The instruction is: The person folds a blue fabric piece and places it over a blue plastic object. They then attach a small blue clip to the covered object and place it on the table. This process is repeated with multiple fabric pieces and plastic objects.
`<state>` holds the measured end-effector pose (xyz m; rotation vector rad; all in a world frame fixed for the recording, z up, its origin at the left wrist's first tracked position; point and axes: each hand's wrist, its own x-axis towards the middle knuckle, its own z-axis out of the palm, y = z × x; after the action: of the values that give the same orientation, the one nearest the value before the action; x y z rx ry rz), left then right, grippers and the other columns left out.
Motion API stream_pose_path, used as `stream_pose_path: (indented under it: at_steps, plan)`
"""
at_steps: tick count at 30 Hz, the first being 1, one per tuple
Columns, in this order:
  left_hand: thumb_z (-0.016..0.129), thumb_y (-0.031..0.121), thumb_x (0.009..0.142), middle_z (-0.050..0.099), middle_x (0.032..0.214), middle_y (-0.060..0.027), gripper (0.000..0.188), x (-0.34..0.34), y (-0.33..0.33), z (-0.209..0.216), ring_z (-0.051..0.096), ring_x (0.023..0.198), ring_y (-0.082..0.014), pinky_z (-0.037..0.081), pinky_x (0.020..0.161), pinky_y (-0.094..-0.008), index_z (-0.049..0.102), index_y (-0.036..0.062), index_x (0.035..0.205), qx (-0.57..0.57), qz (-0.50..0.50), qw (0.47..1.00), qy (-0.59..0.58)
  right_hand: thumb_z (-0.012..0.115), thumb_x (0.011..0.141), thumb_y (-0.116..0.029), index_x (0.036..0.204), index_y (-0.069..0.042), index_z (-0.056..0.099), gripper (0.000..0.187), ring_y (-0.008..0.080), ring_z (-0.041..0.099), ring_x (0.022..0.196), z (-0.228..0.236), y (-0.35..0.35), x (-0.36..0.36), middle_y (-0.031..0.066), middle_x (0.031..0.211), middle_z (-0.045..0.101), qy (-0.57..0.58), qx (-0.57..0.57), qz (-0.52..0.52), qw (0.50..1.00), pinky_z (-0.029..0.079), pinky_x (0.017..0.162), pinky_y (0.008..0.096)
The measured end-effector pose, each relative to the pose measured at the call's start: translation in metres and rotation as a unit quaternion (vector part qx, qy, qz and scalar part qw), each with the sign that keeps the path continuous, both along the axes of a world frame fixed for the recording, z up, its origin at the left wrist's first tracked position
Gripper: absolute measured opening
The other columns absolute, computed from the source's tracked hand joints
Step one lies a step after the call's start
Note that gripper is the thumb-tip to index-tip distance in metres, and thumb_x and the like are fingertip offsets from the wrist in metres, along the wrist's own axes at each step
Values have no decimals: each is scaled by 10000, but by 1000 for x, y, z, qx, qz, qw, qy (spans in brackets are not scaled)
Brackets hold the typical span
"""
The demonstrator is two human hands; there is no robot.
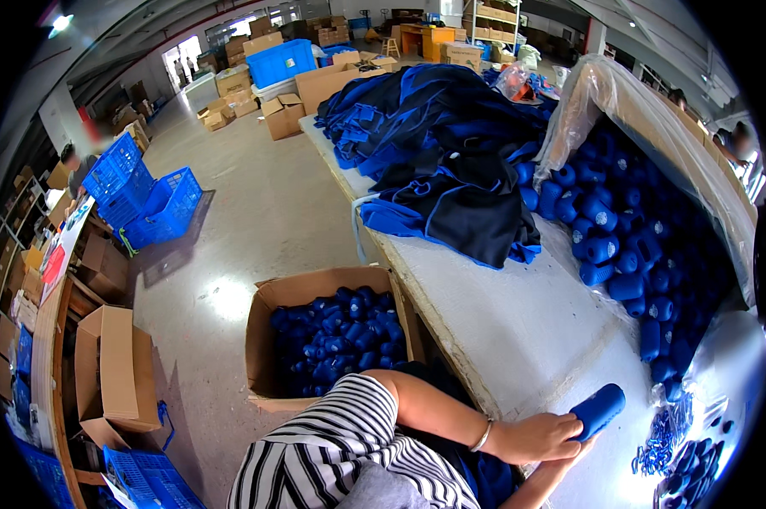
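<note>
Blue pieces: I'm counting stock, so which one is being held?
The cylindrical blue piece in the left hand, over the white table; the others lie in the floor carton or at the table's right.

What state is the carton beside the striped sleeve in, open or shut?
Open: the carton has no closed top, and blue pieces show inside.

Latticed blue plastic crates (130, 204) stand together at upper left, a brown cardboard carton (116, 365) at lower left, a smooth-walled blue plastic tub (281, 64) near top centre.
</note>
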<state>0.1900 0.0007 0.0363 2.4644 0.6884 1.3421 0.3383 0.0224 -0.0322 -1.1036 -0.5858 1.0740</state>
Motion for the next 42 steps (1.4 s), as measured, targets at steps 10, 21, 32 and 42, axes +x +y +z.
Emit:
stream_pose_path:
  at_steps: [10, 21, 32, 42]
  plan:
    - [548, -12, 683, 376, 700, 22, 275, -25, 97, 8, 382, 559, -52, 340, 435, -204, 365, 103, 854, -465, -106, 865, -159, 676, 696, -47, 1045, -66, 562, 367, 185, 570, 740, 87, -33, -8, 67, 938, 550, -578, 64, 9, 814, 467, 659, 279]
    - [551, 1, 770, 438, 690, -25, 210, 0, 95, -27, 470, 593, -95, 428, 476, -248, 377, 47, 877, -376, 29, 923, -77, 709, 638, -80, 863, -71, 575, 262, 276, 574, 776, 74, 20, -4, 79, 886, 519, -673, 94, 89, 728, 476, 648, 358]
    - [561, -26, 657, 415, 685, -56, 272, -8, 103, -31, 435, 609, -168, 399, 581, -298, 381, 61, 841, -326, -23, 943, -66, 648, 674, 23, 862, -66, 590, 216, 235, 553, 760, 45, 4, -7, 57, 874, 536, -653, 235, 38, 719, 463, 674, 339]
    - [442, -72, 736, 530, 1140, -192, 462, -6, 130, -13, 479, 1081, -351, 392, 949, -383, 471, 11, 1189, -122, 21, 974, 191, 704, 689, -99, 808, -90, 674, 123, 230, 599, 722, 58, 17, 235, 84, 855, 613, -727, -43, -59, 683, 471, 668, 330]
